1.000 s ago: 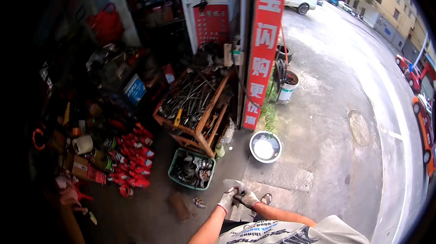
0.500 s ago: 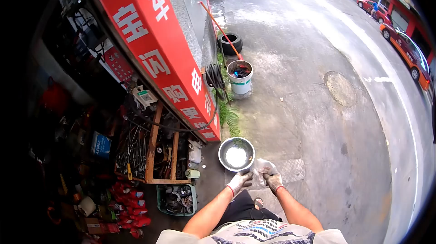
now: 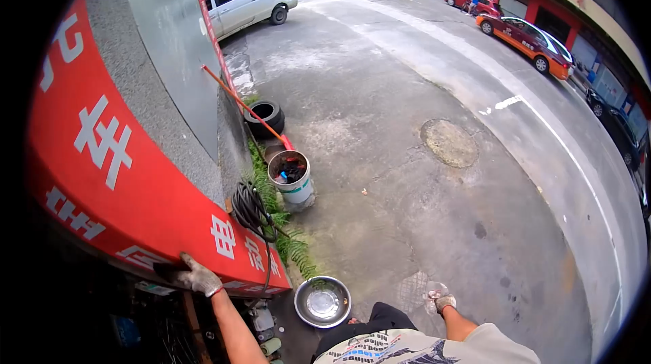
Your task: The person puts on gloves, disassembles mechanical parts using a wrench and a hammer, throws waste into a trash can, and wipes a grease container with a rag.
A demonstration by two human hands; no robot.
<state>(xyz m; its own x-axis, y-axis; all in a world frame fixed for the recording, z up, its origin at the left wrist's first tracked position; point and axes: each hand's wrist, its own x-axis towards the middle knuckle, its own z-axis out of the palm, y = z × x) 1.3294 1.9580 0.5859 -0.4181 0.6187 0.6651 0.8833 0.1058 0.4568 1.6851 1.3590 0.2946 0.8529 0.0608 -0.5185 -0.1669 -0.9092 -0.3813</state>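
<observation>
My left hand [image 3: 198, 278], in a pale work glove with dark fingers, is stretched out at the lower edge of the red sign [image 3: 156, 221]. Its thumb stands apart from the other fingers, and I cannot tell whether it touches the sign. Out to the right, my right hand [image 3: 445, 302] is closed on a whitish, see-through piece [image 3: 435, 292] that looks like thin plastic. That glove is dark and partly hidden by the piece. Between my arms, a round metal basin [image 3: 323, 302] rests on the ground in front of my feet.
A white bucket [image 3: 296, 188] of dark scraps, with a red-handled tool [image 3: 237, 99] leaning at it, stands ahead beside a tyre [image 3: 266, 120]. A coiled black hose [image 3: 251, 211] hangs at the sign's corner. Ferns [image 3: 298, 252] line the wall. Vehicles stand along the street.
My left hand has moved from beside the basin out left to the sign. My right hand has shifted away to the right with the whitish piece. The view has turned.
</observation>
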